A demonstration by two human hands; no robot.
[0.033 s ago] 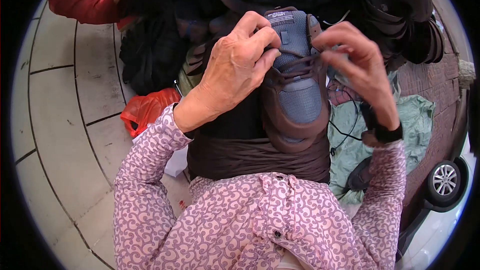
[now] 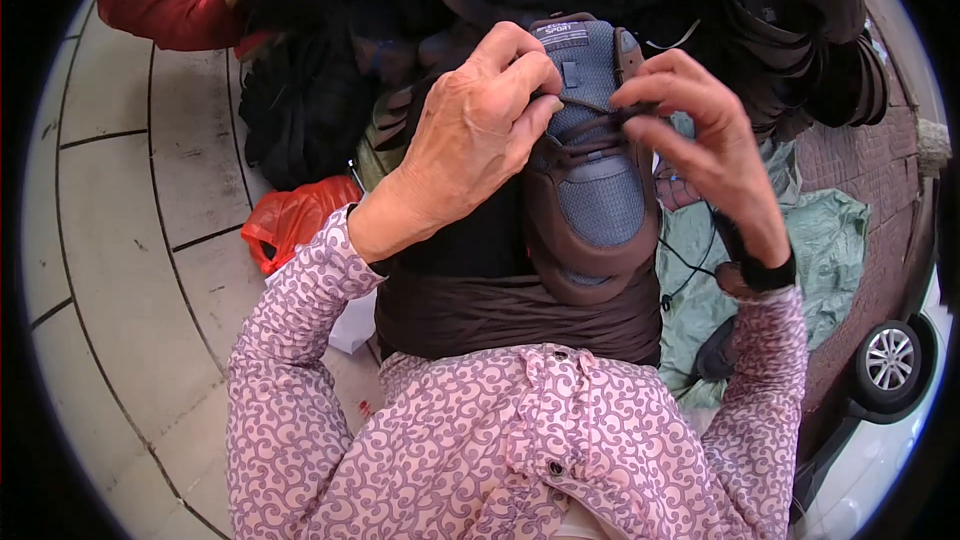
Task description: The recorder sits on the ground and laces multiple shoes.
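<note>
Past pale tiles (image 2: pixel 110 210), a shoe (image 2: pixel 600 205) lies between left hand (image 2: pixel 475 130) and right hand (image 2: pixel 715 140).

Shoe (image 2: pixel 602 210) between both hands (image 2: pixel 475 125)

right hand (image 2: pixel 722 140) slightly farther left

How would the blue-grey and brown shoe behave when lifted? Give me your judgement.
The shoe would probably flex at its textile-looking tongue. Its smooth brown toe band looks stiffer and likely keeps its shape. The thin, cord-like lace should be floppy, bending easily.
</note>
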